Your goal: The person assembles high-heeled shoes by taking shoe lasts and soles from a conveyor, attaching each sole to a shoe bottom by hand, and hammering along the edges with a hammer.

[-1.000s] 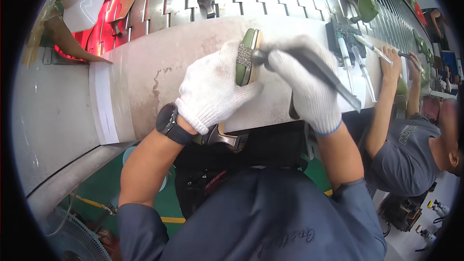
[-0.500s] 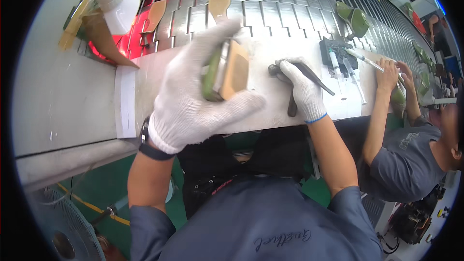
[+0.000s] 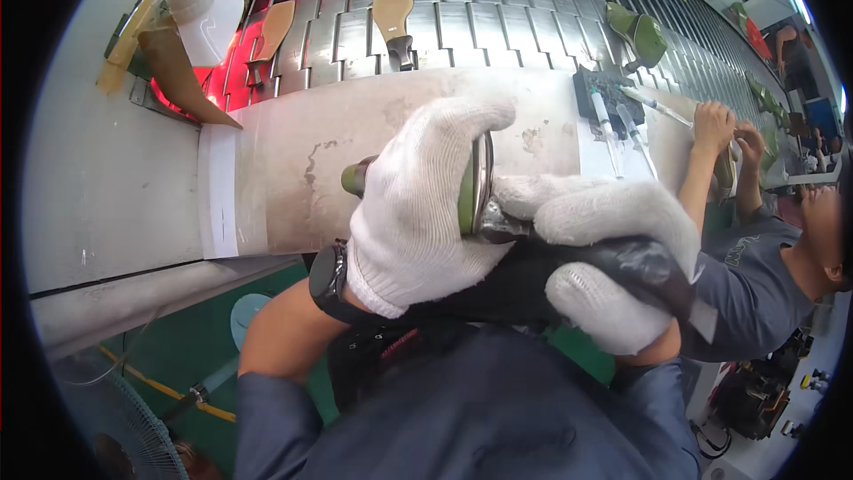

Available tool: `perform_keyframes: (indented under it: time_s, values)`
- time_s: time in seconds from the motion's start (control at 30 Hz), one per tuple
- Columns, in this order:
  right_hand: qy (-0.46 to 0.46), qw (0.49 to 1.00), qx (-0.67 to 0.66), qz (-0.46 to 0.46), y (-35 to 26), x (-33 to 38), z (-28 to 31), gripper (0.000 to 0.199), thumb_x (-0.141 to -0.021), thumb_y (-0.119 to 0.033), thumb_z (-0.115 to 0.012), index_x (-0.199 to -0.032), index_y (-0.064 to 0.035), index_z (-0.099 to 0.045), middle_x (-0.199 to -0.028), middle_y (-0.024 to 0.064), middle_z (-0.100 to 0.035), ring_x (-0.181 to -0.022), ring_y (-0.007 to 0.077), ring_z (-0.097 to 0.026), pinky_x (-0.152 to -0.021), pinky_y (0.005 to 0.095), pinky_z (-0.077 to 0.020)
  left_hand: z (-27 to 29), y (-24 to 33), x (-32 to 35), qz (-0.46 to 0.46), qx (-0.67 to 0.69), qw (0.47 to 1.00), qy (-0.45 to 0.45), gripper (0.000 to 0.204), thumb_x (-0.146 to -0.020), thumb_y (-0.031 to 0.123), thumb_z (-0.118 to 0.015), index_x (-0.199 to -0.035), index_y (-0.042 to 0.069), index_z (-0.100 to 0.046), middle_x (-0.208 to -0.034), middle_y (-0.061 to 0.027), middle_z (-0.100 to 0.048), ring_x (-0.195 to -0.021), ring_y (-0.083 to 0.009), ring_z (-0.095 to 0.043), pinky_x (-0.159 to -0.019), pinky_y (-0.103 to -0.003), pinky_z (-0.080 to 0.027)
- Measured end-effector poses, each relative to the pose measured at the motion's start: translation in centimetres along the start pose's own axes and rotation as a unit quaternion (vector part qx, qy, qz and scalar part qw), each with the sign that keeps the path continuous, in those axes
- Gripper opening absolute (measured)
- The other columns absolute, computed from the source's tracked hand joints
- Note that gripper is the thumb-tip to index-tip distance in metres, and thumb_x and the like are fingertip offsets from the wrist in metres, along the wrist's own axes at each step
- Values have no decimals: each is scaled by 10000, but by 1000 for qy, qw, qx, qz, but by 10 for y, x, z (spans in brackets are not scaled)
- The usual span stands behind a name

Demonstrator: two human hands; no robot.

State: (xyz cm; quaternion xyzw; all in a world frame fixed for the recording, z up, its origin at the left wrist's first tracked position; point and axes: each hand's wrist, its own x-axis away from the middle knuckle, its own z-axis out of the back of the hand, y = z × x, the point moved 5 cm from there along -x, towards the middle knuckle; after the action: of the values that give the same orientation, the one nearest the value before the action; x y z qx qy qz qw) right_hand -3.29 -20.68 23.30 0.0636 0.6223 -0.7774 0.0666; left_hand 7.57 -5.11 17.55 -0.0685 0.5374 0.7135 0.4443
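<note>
Slatted steel conveyor (image 3: 498, 9) across top of frame, worn workbench (image 3: 293, 160) below. Left hand (image 3: 418, 204) at centre, clamped round green shoe (image 3: 468, 191), long axis roughly left-right. Right hand (image 3: 613, 258) just right of it, fisted on dark tool (image 3: 640, 267), tip touching shoe edge.

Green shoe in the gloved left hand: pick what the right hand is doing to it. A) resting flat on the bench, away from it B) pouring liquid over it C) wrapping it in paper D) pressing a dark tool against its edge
D: the right hand grips a dark tool whose tip meets the edge of the green shoe that the left hand holds above the bench.
</note>
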Motion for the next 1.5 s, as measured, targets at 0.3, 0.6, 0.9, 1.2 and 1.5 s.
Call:
perform_keyframes:
  time_s: [0.3, 0.6, 0.9, 1.2, 1.5]
  values:
    - [25, 996, -71, -56, 8, -23, 8, 440, -974, -137, -839, -1276, 110, -635, -1334, 344, -734, -1183, 419, -776, -1017, 531, -664, 0, 4, 16, -64, 2, 998, -6, 749, -791, 86, -919, -1446, -52, -582, -1338, -241, -681, -1167, -421, -738, -1021, -458, -585]
    - [-21, 981, -195, -4, 34, 19, -34, 243, -1015, 1, -754, -1253, 44, -734, -1154, 229, -808, -1208, 278, -774, -1071, 415, -601, -2, 13, 78, -75, -66, 995, -3, 552, -771, 241, -889, -1215, -41, -721, -1151, -247, -714, -1115, -436, -720, -1069, -623, -518]
    - [84, 974, -98, -188, 161, 36, -58, 203, -1084, -38, -646, -1227, 90, -713, -1205, 226, -808, -1119, 275, -802, -993, 387, -653, -35, -86, 137, -102, -344, 930, 83, 761, -998, 367, -782, -1588, 12, -459, -1549, -263, -584, -1486, -459, -565, -1324, -689, -256]
    - [42, 984, -132, -111, 124, 5, -32, 265, -1007, 23, -785, -1263, 61, -725, -1221, 194, -814, -1114, 226, -795, -1007, 373, -638, -37, -84, 142, -67, -329, 938, 81, 743, -1070, 569, -689, -1558, 47, -489, -1548, -234, -581, -1487, -446, -549, -1329, -694, -245]
    - [-164, 981, 86, 63, 63, -3, -46, 467, -934, -50, -827, -1341, 59, -624, -1306, 360, -710, -1232, 483, -738, -1122, 625, -552, -32, -83, 142, -45, -309, 948, 56, 579, -1024, 301, -742, -1502, 71, -509, -1508, -227, -596, -1442, -449, -579, -1321, -696, -253]
